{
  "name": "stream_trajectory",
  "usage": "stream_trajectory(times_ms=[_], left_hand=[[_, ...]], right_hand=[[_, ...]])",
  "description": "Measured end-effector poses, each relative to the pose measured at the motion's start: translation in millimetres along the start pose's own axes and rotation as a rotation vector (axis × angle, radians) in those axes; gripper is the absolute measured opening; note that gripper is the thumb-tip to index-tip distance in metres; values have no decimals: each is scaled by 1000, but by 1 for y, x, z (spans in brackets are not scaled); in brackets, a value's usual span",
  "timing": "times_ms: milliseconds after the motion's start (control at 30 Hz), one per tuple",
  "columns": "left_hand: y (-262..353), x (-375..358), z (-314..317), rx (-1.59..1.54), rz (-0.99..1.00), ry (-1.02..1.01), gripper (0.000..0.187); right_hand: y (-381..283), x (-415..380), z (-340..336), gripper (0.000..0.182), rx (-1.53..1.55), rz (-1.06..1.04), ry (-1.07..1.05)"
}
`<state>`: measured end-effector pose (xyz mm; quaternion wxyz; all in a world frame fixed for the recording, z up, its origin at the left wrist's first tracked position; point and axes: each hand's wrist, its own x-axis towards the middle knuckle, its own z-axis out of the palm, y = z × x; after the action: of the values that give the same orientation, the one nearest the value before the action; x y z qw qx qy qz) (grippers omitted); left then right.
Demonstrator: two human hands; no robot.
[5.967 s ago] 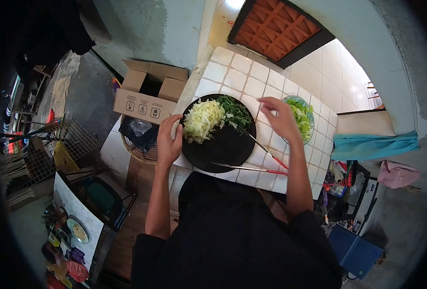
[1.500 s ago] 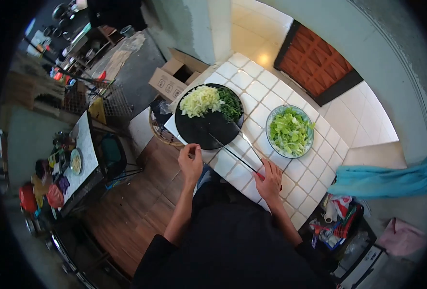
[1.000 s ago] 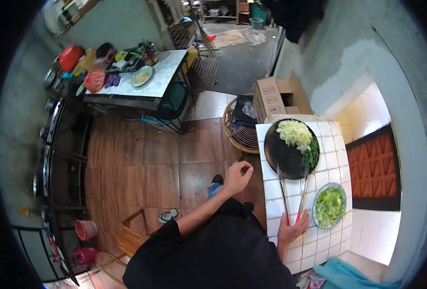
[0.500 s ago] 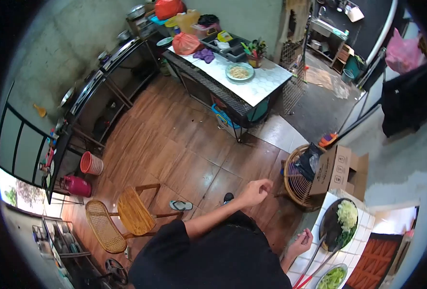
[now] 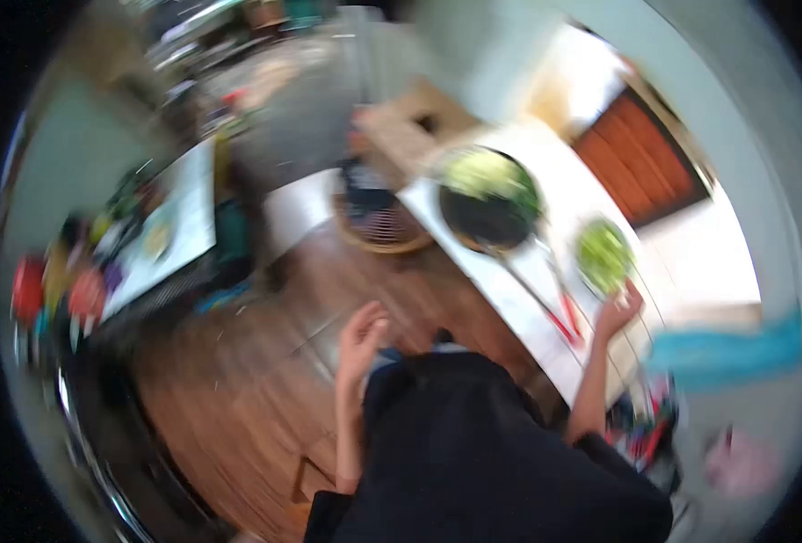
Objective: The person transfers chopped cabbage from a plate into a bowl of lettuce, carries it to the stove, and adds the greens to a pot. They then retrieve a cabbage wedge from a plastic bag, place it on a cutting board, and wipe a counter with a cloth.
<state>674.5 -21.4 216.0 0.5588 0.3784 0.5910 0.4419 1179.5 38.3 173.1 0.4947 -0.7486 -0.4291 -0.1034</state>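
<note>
The view is heavily blurred by motion. My left hand (image 5: 362,333) is raised over the wooden floor with its fingers apart, and nothing shows in it. My right hand (image 5: 620,308) hovers above the white tiled counter (image 5: 519,290), right at the near rim of the glass bowl of chopped green leaves (image 5: 604,255). Long tongs with red handles (image 5: 559,312) lie on the counter just left of that hand. Further along the counter sits a black pan (image 5: 487,204) with pale shredded cabbage and dark greens.
A round wicker basket (image 5: 378,228) and a cardboard box (image 5: 410,127) stand beside the counter's far end. A table with coloured items (image 5: 161,235) is at the left. A turquoise cloth (image 5: 722,348) lies at the right. Brown wooden floor fills the middle.
The camera has swung back toward the counter. My right hand has let go of the tongs and moved up beside the bowl of greens. My left hand has opened.
</note>
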Motion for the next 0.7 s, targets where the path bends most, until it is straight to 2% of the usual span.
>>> stream_trajectory(times_ms=[33, 67, 133, 167, 200, 233, 300, 467, 500, 567, 700], left_hand=[[-1, 7, 19, -20, 1, -44, 46], [-4, 13, 41, -12, -4, -146, 46], [-7, 9, 71, 26, -152, -151, 41], [-6, 8, 87, 42, -166, -181, 41], [-4, 7, 103, 34, -154, -227, 40], [0, 13, 89, 13, -139, -262, 39], [7, 14, 103, 21, -138, -273, 38], [19, 12, 120, 41, -96, -289, 37], [24, 9, 120, 25, -104, -277, 35], [24, 6, 116, 8, -107, -253, 33], [13, -11, 98, -49, -128, -164, 32]], right_hand=[[-7, 10, -31, 32, -195, 22, 32], [15, 15, -51, 35, -270, 138, 51], [62, 11, -76, 43, -279, 404, -8], [79, 10, -84, 47, -222, 548, -76], [72, 14, -92, 48, 87, 830, -153], [44, 4, -88, 48, 294, 946, -225], [16, 10, -85, 51, 583, 1023, -411], [22, 17, -29, 49, 924, 1029, -596], [25, 19, -18, 49, 927, 1027, -597], [30, 20, 1, 49, 1019, 1095, -362], [37, 17, 3, 50, 1049, 1043, -365]])
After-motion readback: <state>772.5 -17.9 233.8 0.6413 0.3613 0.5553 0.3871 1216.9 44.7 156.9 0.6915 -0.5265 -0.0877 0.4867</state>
